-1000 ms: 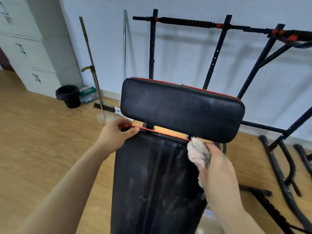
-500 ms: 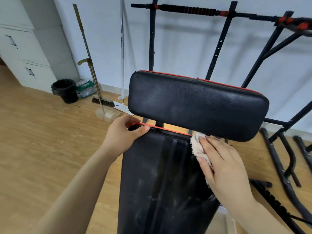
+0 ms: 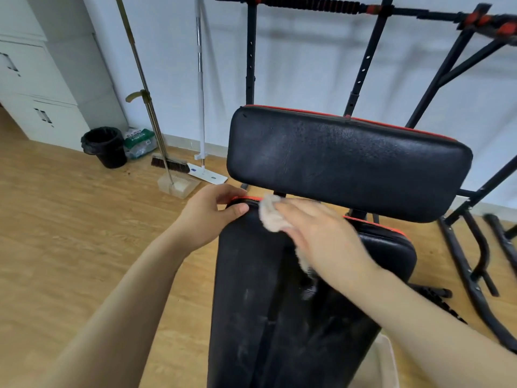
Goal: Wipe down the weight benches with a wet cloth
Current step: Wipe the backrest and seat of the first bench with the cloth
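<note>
Hands first: your left hand (image 3: pixel 207 217) grips the top left corner of the long bench pad (image 3: pixel 251 303), thumb on the black surface and fingers curled over the red-trimmed edge. Your right hand (image 3: pixel 321 239) lies flat with straight fingers, pressing the cloth (image 3: pixel 271 217) onto the same pad just below its top edge. The pale, fluffy cloth shows beyond your fingertips and again under your palm. Its front edge sits just beside your left thumb, so your hands are close together but apart.

Pale streaks run down the long pad's surface nearer you. The upper pad (image 3: pixel 347 163), also black with red trim, stands above and behind your hands.

By the wall on the left, a black bin (image 3: pixel 105 148) holds a dark liner; you cannot tell what lies inside it. A green and white packet (image 3: pixel 140 142) leans just beside the bin. Nearby, a clear dustpan (image 3: pixel 179 186) rests on the wooden floor (image 3: pixel 56 233) with a broom head (image 3: pixel 167 163) just behind it, and a flat mop (image 3: pixel 207 175) stands against the wall. At the bottom right, the rim of a pale container (image 3: pixel 387 362) shows beside the bench, its contents hidden.
</note>
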